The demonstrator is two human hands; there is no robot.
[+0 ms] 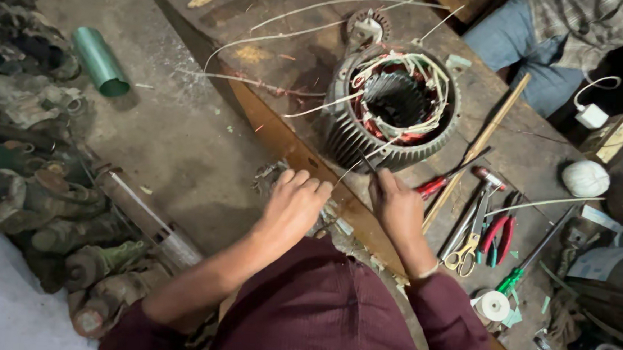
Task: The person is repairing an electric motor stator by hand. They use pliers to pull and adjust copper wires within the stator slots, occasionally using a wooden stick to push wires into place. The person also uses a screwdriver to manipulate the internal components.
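Note:
A ribbed grey motor stator (395, 108) with copper windings and white sleeved leads lies on a worn wooden bench (289, 65). My left hand (297, 204) is closed around a thin pale wire at the bench's near edge. The wire (370, 153) runs up toward the stator. My right hand (395, 202) pinches the same wire, or a small dark tool on it, just below the stator's rim. Both hands sit close together, a few centimetres apart.
Scissors (470, 239), red-handled pliers (499, 237), a green-handled screwdriver (522, 271), a roll of white tape (494, 305) and a ball of string (585, 177) lie at the right. A wooden stick (479, 149) crosses the bench. Another person's legs (536, 44) sit opposite. Old motors (43, 209) pile at left.

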